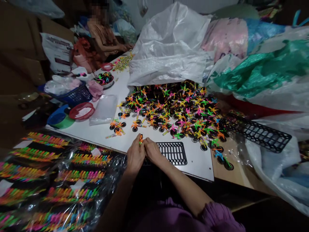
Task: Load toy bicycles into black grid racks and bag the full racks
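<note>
Room: a crowded work corner is seen, and large white plastic sacks (169,42) are piled behind the table.
Far end: a seated person (102,35) is seen, well apart from the two near hands.
Table: a white work table (198,164) is covered with many things.
Left side: clear plastic packs of neon toys (55,174) are laid beside the left arm.
Heap: neon plastic toys on black wheels (169,111) are spread ahead of the hands, not touched by them.
Tray: a black plastic grid tray (172,153) is lying just beside the right hand.
Hands: the left hand (135,155) and the right hand (152,150) are held close together, above the table edge.
Fingers: the left fingers are pressed together in a pinch on the piece; the right fingers are curled close to it (whether they also pinch cannot be told).
Piece: a small neon toy piece (141,139) is seen at the fingertips, its long axis roughly upright, and the left hand is judged slightly nearer.
</note>
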A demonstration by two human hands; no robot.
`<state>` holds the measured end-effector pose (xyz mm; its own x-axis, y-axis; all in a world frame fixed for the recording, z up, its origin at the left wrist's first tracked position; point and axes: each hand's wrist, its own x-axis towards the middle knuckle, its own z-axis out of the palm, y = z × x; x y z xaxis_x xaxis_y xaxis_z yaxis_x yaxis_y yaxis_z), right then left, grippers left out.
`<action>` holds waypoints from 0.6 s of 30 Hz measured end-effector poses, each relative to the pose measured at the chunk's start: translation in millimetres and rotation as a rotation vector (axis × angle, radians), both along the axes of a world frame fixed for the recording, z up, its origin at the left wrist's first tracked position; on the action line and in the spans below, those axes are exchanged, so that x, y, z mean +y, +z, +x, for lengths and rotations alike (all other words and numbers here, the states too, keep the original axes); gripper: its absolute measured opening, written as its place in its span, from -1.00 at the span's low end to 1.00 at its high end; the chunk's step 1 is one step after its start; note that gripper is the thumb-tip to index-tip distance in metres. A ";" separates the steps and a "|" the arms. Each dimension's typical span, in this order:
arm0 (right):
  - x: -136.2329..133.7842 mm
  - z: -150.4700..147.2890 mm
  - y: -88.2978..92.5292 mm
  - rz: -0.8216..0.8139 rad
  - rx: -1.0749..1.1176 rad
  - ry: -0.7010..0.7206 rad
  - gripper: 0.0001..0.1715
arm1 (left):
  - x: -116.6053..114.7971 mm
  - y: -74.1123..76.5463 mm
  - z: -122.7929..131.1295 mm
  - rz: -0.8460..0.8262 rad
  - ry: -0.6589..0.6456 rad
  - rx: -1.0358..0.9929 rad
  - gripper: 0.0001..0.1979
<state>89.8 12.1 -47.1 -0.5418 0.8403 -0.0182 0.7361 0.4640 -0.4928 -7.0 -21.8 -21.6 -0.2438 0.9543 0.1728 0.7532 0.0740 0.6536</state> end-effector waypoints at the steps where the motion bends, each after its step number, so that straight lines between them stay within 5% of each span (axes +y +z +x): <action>1: 0.1 -0.1 -1.6 0.006 0.014 0.001 -0.79 | 0.9 -1.4 0.0 -0.014 0.001 0.003 -0.56; 8: 4.4 4.0 -8.6 -0.010 0.134 0.017 -0.81 | -2.1 -1.9 -6.9 -0.092 0.046 -0.108 -0.54; 13: 47.6 17.8 5.8 -0.185 0.182 0.164 -0.83 | -4.8 -4.6 -8.3 -0.056 0.059 -0.169 -0.54; 18: 93.3 -19.5 19.9 0.084 -0.031 -0.044 -0.73 | -13.8 9.2 -22.2 0.076 -0.071 -0.034 -0.55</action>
<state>70.3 105.4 -27.2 -0.5044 0.8627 0.0372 0.7712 0.4694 -0.4300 -29.2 -35.6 -12.4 -0.1824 0.9540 0.2381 0.7323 -0.0298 0.6803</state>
